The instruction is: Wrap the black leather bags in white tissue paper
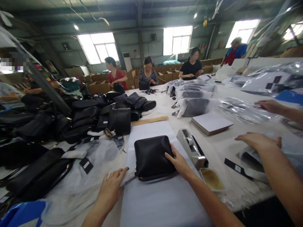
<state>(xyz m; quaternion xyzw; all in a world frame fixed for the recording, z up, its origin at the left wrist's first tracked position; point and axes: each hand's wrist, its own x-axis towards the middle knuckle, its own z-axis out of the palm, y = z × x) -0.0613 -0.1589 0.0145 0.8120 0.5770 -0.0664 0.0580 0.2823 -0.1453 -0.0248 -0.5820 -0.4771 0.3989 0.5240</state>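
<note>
A black handbag lies flat on a stack of white paper sheets in front of me. My right hand grips the bag's right edge, one digit on top and the others along its side. To the left of the bag, my left hand is spread with fingers stretched out, over the edge of a translucent white dust bag. A gap separates it from the handbag. Right of the paper stands a tape dispenser, beside a shallow tub of yellowish-brown material.
Black bags are heaped at left. Wrapped bags stand in a row beyond a stack of cardboard sheets. A co-worker's hands reach in from the right near clear plastic sleeves. A blue bin sits lower left.
</note>
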